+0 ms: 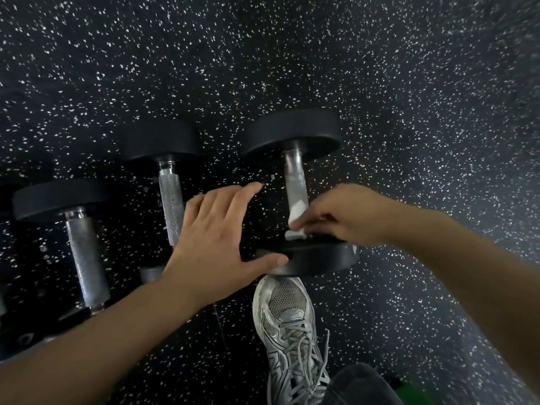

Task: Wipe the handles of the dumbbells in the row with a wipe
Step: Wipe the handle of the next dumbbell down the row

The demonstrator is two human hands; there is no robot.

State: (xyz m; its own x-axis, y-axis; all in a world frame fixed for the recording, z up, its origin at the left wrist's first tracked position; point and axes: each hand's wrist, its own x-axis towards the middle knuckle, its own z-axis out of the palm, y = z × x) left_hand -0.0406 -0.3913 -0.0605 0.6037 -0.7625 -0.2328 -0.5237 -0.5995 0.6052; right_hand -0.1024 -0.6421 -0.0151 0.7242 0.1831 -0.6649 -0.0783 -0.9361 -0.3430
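Three black dumbbells with knurled metal handles lie in a row on the speckled floor. My right hand [342, 214] holds a white wipe [296, 222] pinched around the near end of the right dumbbell's handle [295, 179]. My left hand [216, 241] is spread open, its thumb resting on the near weight [315, 260] of that right dumbbell. The middle dumbbell's handle [171, 206] runs partly under my left hand. To the left lies the third dumbbell's handle [86, 258].
My grey sneaker [287, 331] stands just in front of the right dumbbell's near weight. Black rubber flooring with white flecks [423, 112] stretches all around. A dark trouser leg [362, 384] shows at the bottom.
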